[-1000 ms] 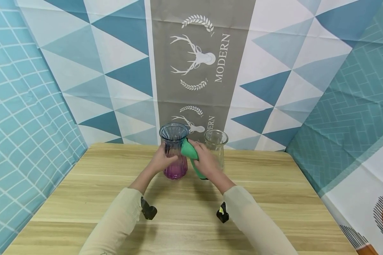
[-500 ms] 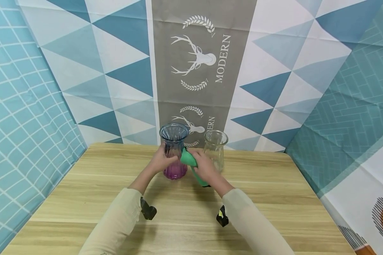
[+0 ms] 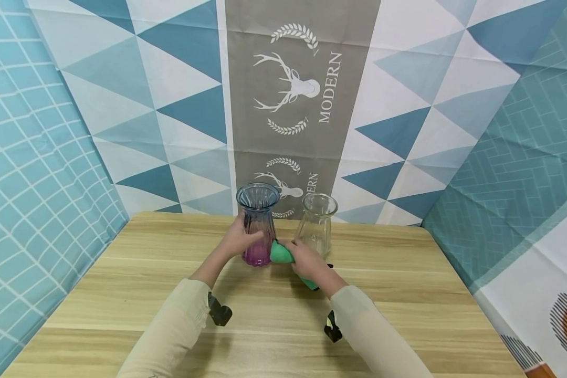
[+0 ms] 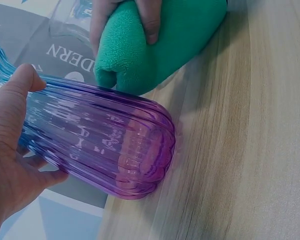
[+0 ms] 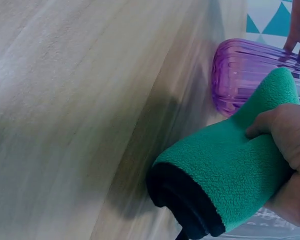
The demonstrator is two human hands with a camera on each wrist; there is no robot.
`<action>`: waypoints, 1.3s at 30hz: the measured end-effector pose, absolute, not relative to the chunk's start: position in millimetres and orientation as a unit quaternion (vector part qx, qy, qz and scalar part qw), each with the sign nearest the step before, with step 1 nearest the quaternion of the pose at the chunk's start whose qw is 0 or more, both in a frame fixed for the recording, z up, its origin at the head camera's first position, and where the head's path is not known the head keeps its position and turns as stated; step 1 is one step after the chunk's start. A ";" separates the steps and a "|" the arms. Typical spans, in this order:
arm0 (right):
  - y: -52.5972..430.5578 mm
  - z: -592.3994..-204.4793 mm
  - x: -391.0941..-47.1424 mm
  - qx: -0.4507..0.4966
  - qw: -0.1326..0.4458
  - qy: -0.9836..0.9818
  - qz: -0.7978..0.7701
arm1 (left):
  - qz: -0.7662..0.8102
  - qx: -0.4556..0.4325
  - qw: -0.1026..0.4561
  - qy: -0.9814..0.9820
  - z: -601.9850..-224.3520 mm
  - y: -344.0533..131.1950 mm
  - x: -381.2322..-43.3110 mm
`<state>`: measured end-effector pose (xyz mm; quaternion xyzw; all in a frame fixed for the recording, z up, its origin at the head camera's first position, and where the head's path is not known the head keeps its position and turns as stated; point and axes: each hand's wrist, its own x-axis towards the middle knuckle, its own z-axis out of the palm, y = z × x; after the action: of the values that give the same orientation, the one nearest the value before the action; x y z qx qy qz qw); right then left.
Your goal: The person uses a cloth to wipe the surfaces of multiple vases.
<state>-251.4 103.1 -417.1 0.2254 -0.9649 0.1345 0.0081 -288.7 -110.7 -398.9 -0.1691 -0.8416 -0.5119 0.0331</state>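
Grey printed hanging cloth (image 3: 302, 31) behind the table carries the clearest writing: "MODERN" in white capitals, turned sideways so that it runs upward beside a white antlered deer head and leafy sprigs. Lower down the print repeats, and from where I stand only "ERN" of the word can be read there. In front of it, towards the back of the pale wood-grained table (image 3: 170, 315), is an upright ribbed glass vase shading from blue at its flared rim to purple at its scalloped base (image 4: 100, 135); bits of the printing show, broken up, through its side. Just to the right is a clear, colourless glass vase with a round rim (image 3: 317, 231), with the backdrop and tabletop showing through its walls. The person's left hand (image 3: 236, 239) is curled around the middle of the coloured vase, thumb on one side and fingers on the other. Their right hand (image 3: 307, 260) has closed, thumb against fingers, on a folded green towelling cloth with black edging (image 5: 230, 160). That cloth sits right by the coloured vase's lower side, in front of the clear one; I can't tell whether it touches the glass.
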 end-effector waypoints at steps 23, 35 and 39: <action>103.5 -385.3 -255.4 0.208 0.126 -0.944 0.225 | -0.497 -0.155 0.028 -0.854 -398.0 -111.0 -289.6; 96.8 -374.7 -254.2 0.206 0.170 -0.933 0.241 | -0.487 -0.157 0.027 -0.859 -398.1 -112.2 -288.3; 95.1 -371.6 -253.9 0.201 0.162 -0.938 0.231 | -0.488 -0.156 0.028 -0.858 -397.8 -111.9 -287.9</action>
<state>-253.9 95.1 -371.6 0.2006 -0.9382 0.2308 0.1620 -287.9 -111.9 -397.8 -0.1561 -0.8584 -0.4879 0.0278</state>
